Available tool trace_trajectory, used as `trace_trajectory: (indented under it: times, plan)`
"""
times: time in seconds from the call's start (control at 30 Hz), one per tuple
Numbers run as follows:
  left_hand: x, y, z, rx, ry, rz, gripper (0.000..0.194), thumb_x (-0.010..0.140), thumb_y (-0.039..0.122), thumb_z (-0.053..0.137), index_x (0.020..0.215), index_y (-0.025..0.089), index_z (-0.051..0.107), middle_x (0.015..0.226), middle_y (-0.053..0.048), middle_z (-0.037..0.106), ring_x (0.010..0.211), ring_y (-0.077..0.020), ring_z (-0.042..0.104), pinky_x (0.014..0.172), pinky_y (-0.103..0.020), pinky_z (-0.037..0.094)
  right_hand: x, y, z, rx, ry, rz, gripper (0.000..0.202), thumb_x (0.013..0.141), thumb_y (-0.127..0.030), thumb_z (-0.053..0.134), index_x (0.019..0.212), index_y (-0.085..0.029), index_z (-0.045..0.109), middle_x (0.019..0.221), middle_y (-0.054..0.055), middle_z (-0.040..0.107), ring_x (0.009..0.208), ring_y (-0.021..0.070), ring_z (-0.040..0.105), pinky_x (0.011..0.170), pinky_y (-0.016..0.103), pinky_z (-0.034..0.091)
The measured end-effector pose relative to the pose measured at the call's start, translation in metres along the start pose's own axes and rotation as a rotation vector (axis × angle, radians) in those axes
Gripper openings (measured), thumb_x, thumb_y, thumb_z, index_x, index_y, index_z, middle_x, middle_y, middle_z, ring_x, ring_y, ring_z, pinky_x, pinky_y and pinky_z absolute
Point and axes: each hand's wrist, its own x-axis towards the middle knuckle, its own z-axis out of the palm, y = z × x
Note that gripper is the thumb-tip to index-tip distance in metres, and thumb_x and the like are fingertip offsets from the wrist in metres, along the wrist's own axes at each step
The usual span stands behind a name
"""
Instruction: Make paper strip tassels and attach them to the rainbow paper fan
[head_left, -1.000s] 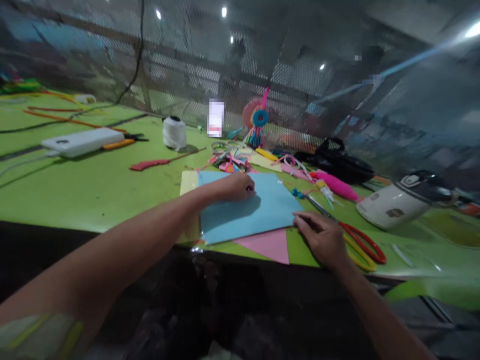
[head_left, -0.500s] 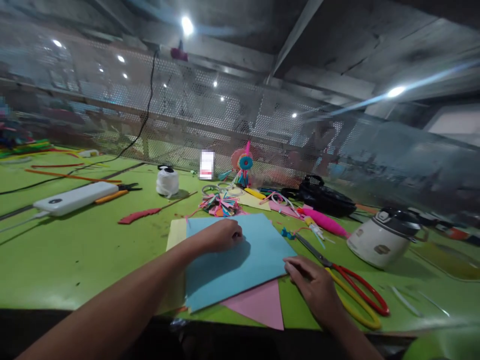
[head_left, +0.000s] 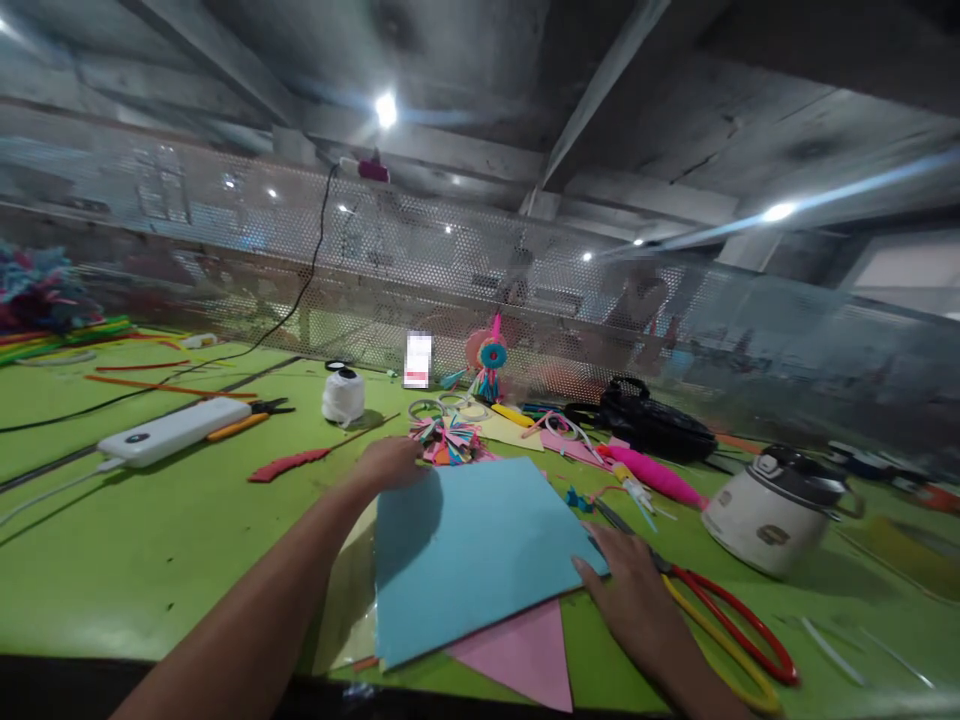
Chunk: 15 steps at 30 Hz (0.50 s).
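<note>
On the green tabletop one blue sheet overlies one pink sheet and one yellow sheet, the left hand loosely open at its far corner, the right hand flat on its right corner, beside one pair of scissors

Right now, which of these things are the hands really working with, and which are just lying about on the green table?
In hand:
- blue paper sheet, touched by left hand and right hand
- pink paper and yellow sheet beneath it

Lying about:
- scissors
- white thread spool
- power bank
- white cooker
</note>
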Motion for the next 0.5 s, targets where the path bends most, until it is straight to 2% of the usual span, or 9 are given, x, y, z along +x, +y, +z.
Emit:
trace_trajectory:
  times: [0.1, 0.3, 0.4, 0.5]
  plan:
    - [-0.001, 0.0, 0.001, 0.007, -0.04, 0.006, 0.046, 0.074, 0.046, 0.05, 0.109, 0.02, 0.062, 0.109, -0.016, 0.064, 0.095, -0.0297, 0.06, 0.073, -0.035, 0.046, -0.003, 0.002, 0.004, -0.008, -0.009, -0.018, 0.032, 0.084, -0.037, 0.053, 0.107, -0.017, 0.06, 0.098, 0.01, 0.067, 0.091, 0.0266, 0.061, 0.078, 0.045, 0.05]
    - [0.001, -0.002, 0.003, 0.018, -0.109, 0.006, 0.048, 0.065, 0.052, 0.057, 0.101, 0.02, 0.063, 0.104, -0.014, 0.065, 0.089, -0.0294, 0.061, 0.067, -0.034, 0.046, -0.011, 0.006, 0.002, 0.056, -0.029, 0.051, 0.037, 0.085, -0.042, 0.051, 0.108, -0.014, 0.058, 0.102, 0.011, 0.066, 0.095, 0.0271, 0.062, 0.082, 0.046, 0.05]
    - [0.002, -0.002, 0.002, 0.025, -0.127, 0.009, 0.048, 0.064, 0.053, 0.057, 0.097, 0.018, 0.063, 0.099, -0.014, 0.067, 0.086, -0.0285, 0.062, 0.065, -0.032, 0.045, -0.014, 0.003, -0.013, 0.026, -0.022, -0.008, 0.043, 0.082, -0.047, 0.053, 0.11, -0.015, 0.057, 0.104, 0.013, 0.065, 0.098, 0.0304, 0.06, 0.081, 0.049, 0.05]
    - [0.002, -0.002, 0.001, 0.019, -0.148, 0.037, 0.044, 0.065, 0.053, 0.056, 0.088, 0.016, 0.066, 0.093, -0.015, 0.067, 0.081, -0.0285, 0.062, 0.063, -0.032, 0.044, -0.015, -0.018, -0.037, 0.013, -0.021, -0.188, 0.058, 0.074, -0.054, 0.059, 0.12, -0.019, 0.053, 0.118, 0.015, 0.059, 0.108, 0.0342, 0.054, 0.081, 0.05, 0.049]
